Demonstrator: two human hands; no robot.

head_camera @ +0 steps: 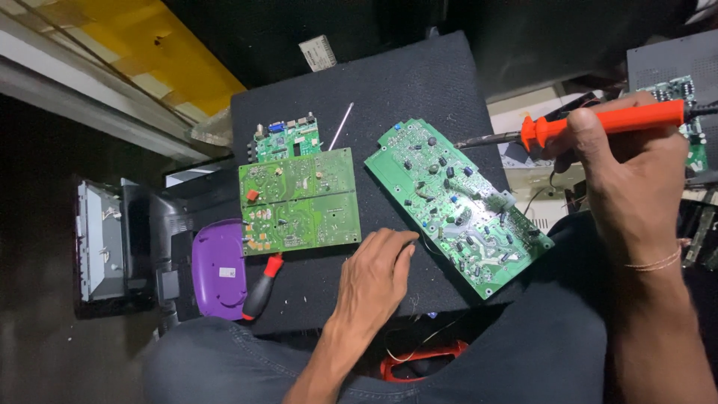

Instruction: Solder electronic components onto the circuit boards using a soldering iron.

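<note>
My right hand (pixel 636 179) grips the iron (pixel 598 123), tip toward the board (pixel 456 202) at nine o'clock; left hand (pixel 378 273), released, rests flat on the mat (pixel 359 97), steadying.

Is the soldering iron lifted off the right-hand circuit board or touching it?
Lifted: the right hand holds the soldering iron with its tip beyond the circuit board edge.

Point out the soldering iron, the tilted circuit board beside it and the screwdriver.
soldering iron (pixel 613 120), head view, on its orange handle.
tilted circuit board (pixel 419 161), head view, on its green upper part.
screwdriver (pixel 259 293), head view, on its black grip.
</note>
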